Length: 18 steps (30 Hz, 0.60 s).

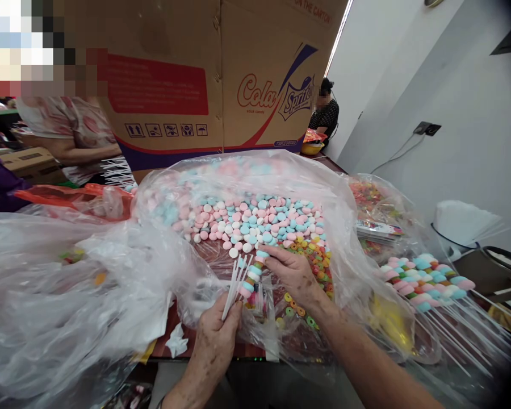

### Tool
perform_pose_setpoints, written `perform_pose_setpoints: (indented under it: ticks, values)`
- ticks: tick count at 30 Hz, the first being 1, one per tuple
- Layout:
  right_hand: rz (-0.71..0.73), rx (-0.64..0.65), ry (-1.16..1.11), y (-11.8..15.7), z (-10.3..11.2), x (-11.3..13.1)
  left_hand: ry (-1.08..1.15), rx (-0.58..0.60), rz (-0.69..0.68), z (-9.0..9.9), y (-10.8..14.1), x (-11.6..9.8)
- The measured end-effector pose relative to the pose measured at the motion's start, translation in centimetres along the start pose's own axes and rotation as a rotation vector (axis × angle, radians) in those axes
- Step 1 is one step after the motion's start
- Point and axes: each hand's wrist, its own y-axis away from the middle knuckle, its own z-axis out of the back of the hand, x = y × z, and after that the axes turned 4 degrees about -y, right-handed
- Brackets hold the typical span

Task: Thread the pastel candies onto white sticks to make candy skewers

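Observation:
My left hand (217, 329) is closed around several thin white sticks (234, 284) and the base of a candy skewer (252, 276). Pink, blue and white marshmallows alternate with gummy rings along that skewer. At its upper end, the fingertips of my right hand (292, 272) pinch a blue marshmallow (262, 255). Just beyond lies a heap of pastel marshmallows (255, 221) in a large clear plastic bag (336, 221). Yellow, orange and green gummy rings (319, 264) lie beside and partly beneath my right forearm.
A big cardboard carton (166, 68) stands behind the heap. Finished-looking skewers (430, 281) are stacked at right, sticks towards me. Crumpled clear plastic (89, 284) covers the left side. A crumpled tissue (177, 341) lies near the table edge. Two other people are at the back, one left, one right.

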Motion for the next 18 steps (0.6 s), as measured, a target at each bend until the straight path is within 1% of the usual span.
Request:
perform_pose_setpoints:
  ticks: [4,9,12,14,18]
  values:
    - [0.136,0.026,0.195,0.3,-0.2,-0.4,-0.005,-0.009,-0.015,0.0,0.1,-0.1]
    - [0.464,0.055,0.418,0.6,-0.8,-0.7,-0.029,-0.005,0.011,0.2,0.2,-0.6]
    - [0.617,0.081,0.541,0.7,-1.1,-0.8,-0.039,-0.012,0.006,0.3,0.1,-0.5]
    - [0.671,0.081,0.597,0.8,-1.1,-1.0,-0.036,-0.023,0.001,0.3,0.0,-0.1]
    - [0.728,0.086,0.661,0.9,-1.1,-1.5,0.014,-0.037,0.018,0.1,-0.1,0.7]
